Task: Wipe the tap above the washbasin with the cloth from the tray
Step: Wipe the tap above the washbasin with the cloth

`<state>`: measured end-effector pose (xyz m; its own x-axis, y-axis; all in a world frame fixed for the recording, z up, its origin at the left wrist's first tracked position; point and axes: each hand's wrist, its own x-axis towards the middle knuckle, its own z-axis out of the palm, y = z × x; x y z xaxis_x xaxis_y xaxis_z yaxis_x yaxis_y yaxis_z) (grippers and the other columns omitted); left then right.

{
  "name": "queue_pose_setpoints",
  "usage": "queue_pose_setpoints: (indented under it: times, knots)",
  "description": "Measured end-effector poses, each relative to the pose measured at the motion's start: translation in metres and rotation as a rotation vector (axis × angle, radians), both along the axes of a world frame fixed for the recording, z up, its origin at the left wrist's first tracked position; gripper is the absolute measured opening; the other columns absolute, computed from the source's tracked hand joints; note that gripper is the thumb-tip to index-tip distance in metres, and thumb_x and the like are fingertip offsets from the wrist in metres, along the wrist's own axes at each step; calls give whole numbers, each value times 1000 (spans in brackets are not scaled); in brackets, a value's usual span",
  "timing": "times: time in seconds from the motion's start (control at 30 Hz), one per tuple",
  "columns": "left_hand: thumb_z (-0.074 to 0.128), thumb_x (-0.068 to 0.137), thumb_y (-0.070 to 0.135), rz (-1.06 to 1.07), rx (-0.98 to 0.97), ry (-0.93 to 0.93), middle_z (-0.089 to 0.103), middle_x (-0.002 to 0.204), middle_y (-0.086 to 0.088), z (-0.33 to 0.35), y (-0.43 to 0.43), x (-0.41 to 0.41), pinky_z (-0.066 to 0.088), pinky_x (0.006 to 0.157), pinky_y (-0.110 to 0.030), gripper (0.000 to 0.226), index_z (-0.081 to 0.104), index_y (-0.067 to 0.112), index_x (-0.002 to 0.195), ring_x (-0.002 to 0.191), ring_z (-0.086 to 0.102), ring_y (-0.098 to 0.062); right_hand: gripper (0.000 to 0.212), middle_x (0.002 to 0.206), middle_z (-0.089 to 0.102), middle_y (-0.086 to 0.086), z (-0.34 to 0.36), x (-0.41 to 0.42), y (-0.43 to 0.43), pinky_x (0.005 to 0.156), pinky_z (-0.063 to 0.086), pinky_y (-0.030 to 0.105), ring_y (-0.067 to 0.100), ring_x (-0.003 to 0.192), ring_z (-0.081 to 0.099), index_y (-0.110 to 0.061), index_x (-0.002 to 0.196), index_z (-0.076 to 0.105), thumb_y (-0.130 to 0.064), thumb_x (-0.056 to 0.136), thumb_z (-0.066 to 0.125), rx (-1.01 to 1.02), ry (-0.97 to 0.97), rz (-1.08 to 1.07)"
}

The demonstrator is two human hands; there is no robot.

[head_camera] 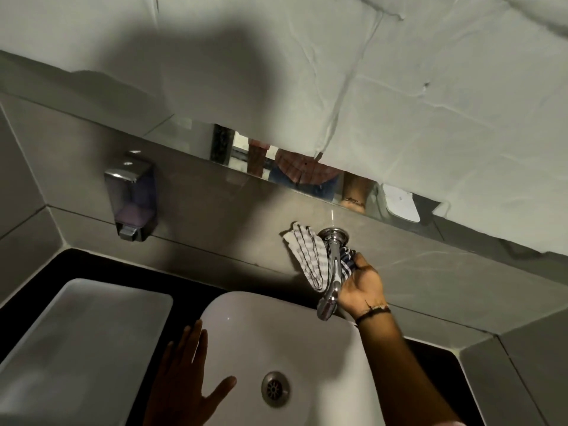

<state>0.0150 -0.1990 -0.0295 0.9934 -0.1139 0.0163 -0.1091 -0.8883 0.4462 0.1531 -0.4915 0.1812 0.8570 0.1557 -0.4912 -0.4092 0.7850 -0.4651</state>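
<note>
A chrome tap (332, 269) juts from the grey tiled wall above the white washbasin (252, 327). A white cloth with dark stripes (307, 259) is wrapped around the tap's upper pipe and hangs to its left. My right hand (362, 285) is shut on the cloth, pressing it against the tap from the right side. My left hand (187, 373) rests flat on the basin's left rim with fingers spread, holding nothing. A white tray (76, 342) sits on the dark counter left of the basin.
A chrome soap dispenser (132, 198) is mounted on the wall at the left. A mirror strip (295, 170), mostly covered by white sheeting (399, 103), runs above the tap. The basin's metal drain (275, 388) lies near the bottom centre.
</note>
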Motion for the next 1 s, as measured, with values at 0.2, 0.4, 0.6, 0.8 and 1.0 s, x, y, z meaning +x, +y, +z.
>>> queue_pose_setpoints:
  times: [0.2,0.4,0.6,0.8,1.0]
  knots:
    - [29,79,90,6,10,11,9,169,-8,-4,0,-2,4,123,-43,112,22,10,157,155,10,-30,47,92,78,14,-17,-4,-14,86,56,63,38,92,76,-5,89,76,-39,102,47,35,1,-137]
    - [29,79,90,-12,10,22,20,166,-11,-1,0,0,-3,120,-37,112,34,7,153,151,22,-33,66,92,79,23,-11,5,-6,87,56,62,44,89,77,0,66,76,-41,105,40,65,21,-102]
    - [35,79,89,-24,28,48,27,165,-14,-3,1,2,-2,120,-38,110,40,5,150,150,20,-30,68,126,71,27,3,-6,8,108,48,59,46,118,68,-1,132,64,-58,99,46,-406,11,-84]
    - [37,77,91,-26,19,113,20,168,-11,-10,1,2,-12,121,-36,111,40,7,151,152,16,-29,62,165,31,3,16,-31,46,116,39,41,33,145,42,-41,152,42,-69,97,36,-1750,-244,300]
    - [38,79,90,-13,12,49,10,170,-8,-15,0,1,-11,123,-37,110,35,9,153,155,10,-29,32,134,54,13,26,-25,52,99,48,38,36,105,65,-30,129,57,-35,102,42,-1890,-187,248]
